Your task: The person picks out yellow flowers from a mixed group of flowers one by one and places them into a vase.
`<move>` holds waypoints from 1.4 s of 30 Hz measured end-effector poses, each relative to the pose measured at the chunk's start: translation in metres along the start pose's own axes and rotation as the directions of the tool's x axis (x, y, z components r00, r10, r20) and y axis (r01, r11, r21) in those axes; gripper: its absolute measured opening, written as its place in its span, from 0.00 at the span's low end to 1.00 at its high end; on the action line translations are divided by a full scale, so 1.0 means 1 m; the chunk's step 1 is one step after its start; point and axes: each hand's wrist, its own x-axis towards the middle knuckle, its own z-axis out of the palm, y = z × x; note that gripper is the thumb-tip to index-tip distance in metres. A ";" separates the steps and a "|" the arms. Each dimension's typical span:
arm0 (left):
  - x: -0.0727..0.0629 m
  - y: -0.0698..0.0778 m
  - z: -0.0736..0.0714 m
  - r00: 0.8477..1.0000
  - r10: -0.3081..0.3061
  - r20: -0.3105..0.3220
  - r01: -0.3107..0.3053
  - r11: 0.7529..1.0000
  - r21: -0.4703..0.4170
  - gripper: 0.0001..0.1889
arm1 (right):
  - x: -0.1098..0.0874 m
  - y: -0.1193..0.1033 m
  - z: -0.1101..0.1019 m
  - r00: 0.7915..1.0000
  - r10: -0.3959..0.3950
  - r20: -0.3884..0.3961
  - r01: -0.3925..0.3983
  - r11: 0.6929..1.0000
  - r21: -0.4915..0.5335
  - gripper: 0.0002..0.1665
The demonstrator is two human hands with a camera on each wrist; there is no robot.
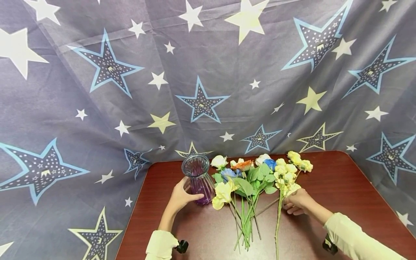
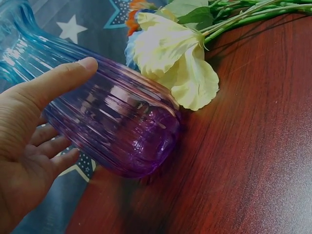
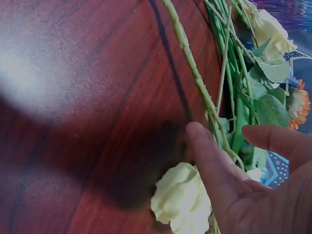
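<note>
A clear ribbed vase (image 1: 202, 182), blue at its flared mouth and purple at its base, stands on the table. My left hand (image 1: 183, 196) is at its side; in the left wrist view the thumb (image 2: 66, 78) lies straight across the glass, the other fingers loosely bent along its edge. Whether they press on it I cannot tell. My right hand (image 1: 297, 202) is by the long green stem (image 1: 278, 224) of a spray of small yellow flowers (image 1: 286, 171). The right wrist view shows thumb and forefinger spread apart beside that stem.
Between the hands lies a bunch of artificial flowers: a yellow bloom (image 1: 223, 195), a blue one (image 1: 229, 174), an orange one (image 1: 242, 165) and white ones (image 1: 219, 161), stems toward me. Star-patterned grey cloth (image 1: 227, 65) hangs behind the reddish-brown table (image 1: 341, 195).
</note>
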 end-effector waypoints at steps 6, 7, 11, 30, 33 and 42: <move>0.003 -0.004 -0.001 1.000 -0.004 0.000 0.004 1.000 -0.009 0.48 | 0.003 0.007 0.003 0.993 0.076 0.090 -0.083 0.994 0.076 0.13; 0.004 -0.004 -0.001 1.000 -0.006 0.002 0.006 1.000 -0.016 0.47 | 0.004 0.008 0.004 0.992 0.081 0.101 -0.090 0.992 0.083 0.13; 0.007 -0.006 -0.003 1.000 -0.008 0.009 0.008 0.999 -0.032 0.44 | 0.006 0.012 0.006 0.985 0.097 0.145 -0.114 0.987 0.117 0.13; 0.012 -0.011 -0.009 0.997 -0.041 0.060 0.045 0.997 -0.063 0.44 | 0.013 0.022 0.016 0.965 0.131 0.229 -0.177 0.964 0.197 0.05; 0.013 -0.011 -0.009 0.997 -0.044 0.071 0.049 0.996 -0.069 0.44 | 0.014 0.024 0.019 0.963 0.131 0.235 -0.180 0.962 0.204 0.05; 0.013 -0.010 -0.011 0.994 -0.062 0.093 0.070 0.993 -0.093 0.44 | 0.016 0.025 0.022 0.951 0.109 0.288 -0.184 0.951 0.248 0.09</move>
